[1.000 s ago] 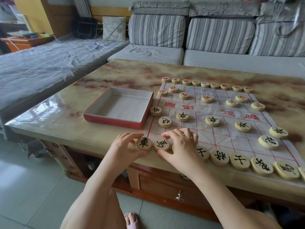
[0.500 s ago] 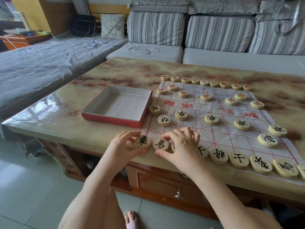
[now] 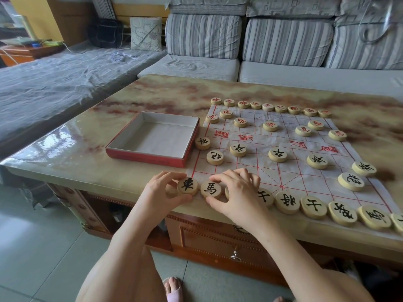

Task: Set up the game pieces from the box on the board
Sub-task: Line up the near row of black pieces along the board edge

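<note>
Left hand at the board's 7 o'clock corner, fingers curled round the chariot piece: index over its 12 o'clock edge, thumb under its 6 o'clock edge, piece flat on the table edge at the corner of the sheet. Right hand just at 3 o'clock of it, pinching the horse piece with the index tip at 12 o'clock and the thumb at 6 o'clock; the other fingers curl over a third piece, only its rim showing, cannot tell if they touch it. Chariot piece and horse piece sit side by side, nearly touching. Board is a creased white paper sheet with red grid lines, lying on the marble-look table. Near-row black pieces run in a line from the right hand toward 3 o'clock along the board's 6 o'clock edge, the last one cut by the frame. More black-lettered discs in the near half, spaced apart. Red pieces line the 12 o'clock edge, with others in the two rows before it. Box, red outside and white inside, sits open at the board's 9 o'clock, just beside the sheet. Striped sofa beyond the table at 12 o'clock. One foot on the tiled floor at 6 o'clock.
</note>
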Action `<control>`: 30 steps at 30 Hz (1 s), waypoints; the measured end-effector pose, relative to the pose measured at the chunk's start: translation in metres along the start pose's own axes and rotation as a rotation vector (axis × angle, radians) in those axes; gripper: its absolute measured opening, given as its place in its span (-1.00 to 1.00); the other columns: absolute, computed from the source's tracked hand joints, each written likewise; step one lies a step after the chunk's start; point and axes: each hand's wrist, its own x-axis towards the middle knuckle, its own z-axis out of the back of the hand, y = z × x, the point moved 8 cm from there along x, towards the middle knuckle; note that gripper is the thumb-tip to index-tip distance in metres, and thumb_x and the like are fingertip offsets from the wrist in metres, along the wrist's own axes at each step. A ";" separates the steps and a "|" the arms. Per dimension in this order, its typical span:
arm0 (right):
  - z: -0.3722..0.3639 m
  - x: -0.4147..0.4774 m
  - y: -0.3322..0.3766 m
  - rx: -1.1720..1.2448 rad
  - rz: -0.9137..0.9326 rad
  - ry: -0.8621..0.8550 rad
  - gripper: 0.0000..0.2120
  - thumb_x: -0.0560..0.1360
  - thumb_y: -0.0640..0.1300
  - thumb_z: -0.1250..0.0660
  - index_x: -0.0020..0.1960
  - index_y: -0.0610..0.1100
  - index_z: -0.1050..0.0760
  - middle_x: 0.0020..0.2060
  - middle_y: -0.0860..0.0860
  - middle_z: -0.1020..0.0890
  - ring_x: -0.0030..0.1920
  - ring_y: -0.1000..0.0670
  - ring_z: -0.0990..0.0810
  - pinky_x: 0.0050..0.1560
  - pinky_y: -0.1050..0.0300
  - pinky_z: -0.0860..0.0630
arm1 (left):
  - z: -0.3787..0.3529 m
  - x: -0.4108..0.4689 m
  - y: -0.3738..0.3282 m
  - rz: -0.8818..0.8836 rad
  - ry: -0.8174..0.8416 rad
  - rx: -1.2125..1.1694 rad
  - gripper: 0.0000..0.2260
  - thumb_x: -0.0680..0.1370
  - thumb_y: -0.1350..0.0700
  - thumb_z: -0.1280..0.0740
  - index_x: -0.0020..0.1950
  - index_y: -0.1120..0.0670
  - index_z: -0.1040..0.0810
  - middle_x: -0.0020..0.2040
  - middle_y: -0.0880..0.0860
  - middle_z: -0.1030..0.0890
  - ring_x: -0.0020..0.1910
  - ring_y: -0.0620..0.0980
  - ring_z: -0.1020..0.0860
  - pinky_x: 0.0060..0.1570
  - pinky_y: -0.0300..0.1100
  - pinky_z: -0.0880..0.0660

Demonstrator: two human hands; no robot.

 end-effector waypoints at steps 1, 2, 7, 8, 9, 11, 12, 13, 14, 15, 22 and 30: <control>0.000 0.000 0.000 0.001 -0.002 0.008 -0.55 0.44 0.21 -0.28 0.27 0.10 -0.39 0.14 0.21 -0.48 0.24 0.09 -0.24 0.06 0.21 0.01 | 0.000 0.000 0.000 0.002 0.002 0.003 -0.57 0.30 0.03 -0.52 0.14 -0.06 -0.55 -0.02 -0.19 -0.52 -0.02 -0.21 -0.50 -0.08 -0.46 -0.36; 0.000 -0.001 0.000 0.002 -0.001 0.015 -0.52 0.43 0.23 -0.28 0.29 0.10 -0.37 0.15 0.21 -0.47 0.25 0.09 -0.24 0.07 0.20 0.01 | 0.000 -0.001 0.000 0.004 0.002 0.009 -0.55 0.29 0.02 -0.53 0.15 -0.06 -0.54 0.00 -0.17 -0.52 -0.02 -0.20 -0.50 -0.07 -0.45 -0.36; 0.028 -0.009 -0.018 0.104 -0.058 0.051 -0.45 0.42 0.21 -0.31 0.37 0.15 -0.28 0.01 0.40 -0.25 0.02 0.31 -0.01 0.12 0.20 -0.02 | 0.010 -0.001 -0.019 -0.083 -0.102 0.004 -0.53 0.31 -0.05 -0.48 0.20 -0.13 -0.49 0.15 -0.17 -0.47 0.09 -0.15 -0.42 0.01 -0.26 -0.32; 0.036 -0.012 -0.027 0.123 -0.080 0.048 -0.46 0.42 0.18 -0.33 0.36 0.16 -0.29 -0.05 0.45 -0.20 -0.02 0.33 0.01 0.12 0.19 -0.04 | 0.009 0.000 -0.025 -0.111 -0.105 -0.009 -0.57 0.33 -0.07 -0.45 0.19 -0.15 -0.49 0.13 -0.20 -0.48 0.09 -0.17 -0.43 0.02 -0.27 -0.33; 0.044 -0.016 -0.035 0.131 -0.100 0.040 -0.48 0.42 0.17 -0.34 0.34 0.17 -0.31 -0.07 0.47 -0.17 -0.04 0.34 0.00 0.12 0.19 -0.05 | 0.005 0.000 -0.032 -0.146 -0.098 -0.008 -0.60 0.35 -0.07 -0.43 0.17 -0.15 -0.50 0.10 -0.23 -0.48 0.09 -0.19 -0.42 0.04 -0.27 -0.33; 0.055 -0.023 -0.050 0.131 -0.144 0.032 -0.51 0.40 0.15 -0.37 0.30 0.21 -0.33 -0.06 0.41 -0.23 -0.01 0.32 -0.04 0.09 0.22 -0.03 | -0.007 0.002 -0.045 -0.204 -0.070 0.013 -0.65 0.37 -0.06 -0.43 0.14 -0.15 -0.53 0.05 -0.31 -0.47 0.10 -0.22 -0.41 0.12 -0.22 -0.36; 0.058 -0.026 -0.055 0.125 -0.161 0.040 -0.51 0.40 0.15 -0.37 0.29 0.22 -0.33 -0.04 0.35 -0.26 0.00 0.30 -0.05 0.10 0.22 -0.03 | -0.014 0.003 -0.050 -0.224 -0.051 0.017 -0.66 0.37 -0.07 -0.43 0.13 -0.15 -0.54 0.04 -0.32 -0.47 0.11 -0.22 -0.40 0.17 -0.17 -0.37; 0.060 -0.030 -0.060 0.118 -0.179 0.061 -0.50 0.40 0.15 -0.37 0.30 0.23 -0.32 -0.02 0.32 -0.24 -0.02 0.30 -0.04 0.11 0.21 -0.04 | -0.022 0.004 -0.056 -0.242 -0.025 0.027 -0.65 0.36 -0.12 -0.40 0.14 -0.14 -0.54 0.05 -0.31 -0.48 0.12 -0.21 -0.40 0.20 -0.13 -0.36; 0.060 -0.034 -0.064 0.110 -0.195 0.086 -0.50 0.40 0.15 -0.37 0.30 0.24 -0.31 -0.02 0.32 -0.22 -0.05 0.30 -0.02 0.12 0.21 -0.05 | -0.029 0.005 -0.061 -0.267 -0.001 0.049 -0.62 0.36 -0.18 -0.34 0.14 -0.13 -0.54 0.06 -0.29 -0.49 0.13 -0.20 -0.39 0.22 -0.11 -0.35; 0.060 -0.037 -0.068 0.103 -0.210 0.113 -0.49 0.40 0.15 -0.37 0.31 0.25 -0.30 -0.01 0.31 -0.22 -0.03 0.28 -0.01 0.12 0.20 -0.06 | -0.036 0.006 -0.067 -0.295 0.021 0.079 -0.58 0.35 -0.23 -0.27 0.16 -0.13 -0.53 0.07 -0.28 -0.49 0.14 -0.21 -0.38 0.23 -0.11 -0.33; 0.055 -0.051 -0.085 0.093 -0.274 0.234 -0.49 0.44 0.12 -0.33 0.33 0.33 -0.25 0.23 0.13 -0.26 0.28 0.01 -0.11 0.17 0.12 -0.15 | -0.064 0.007 -0.090 -0.418 0.129 0.170 -0.47 0.35 -0.26 -0.12 0.26 -0.13 -0.47 0.15 -0.35 -0.39 0.24 -0.25 -0.28 0.18 -0.27 -0.08; 0.056 -0.051 -0.082 0.061 -0.235 0.214 -0.54 0.47 0.06 -0.30 0.33 0.25 -0.29 0.10 0.16 -0.31 0.21 0.06 -0.11 0.12 0.21 -0.05 | -0.071 0.011 -0.083 -0.376 0.143 0.215 -0.58 0.43 -0.09 -0.39 0.27 -0.15 -0.46 0.16 -0.17 -0.54 0.23 -0.18 -0.33 0.16 -0.25 -0.12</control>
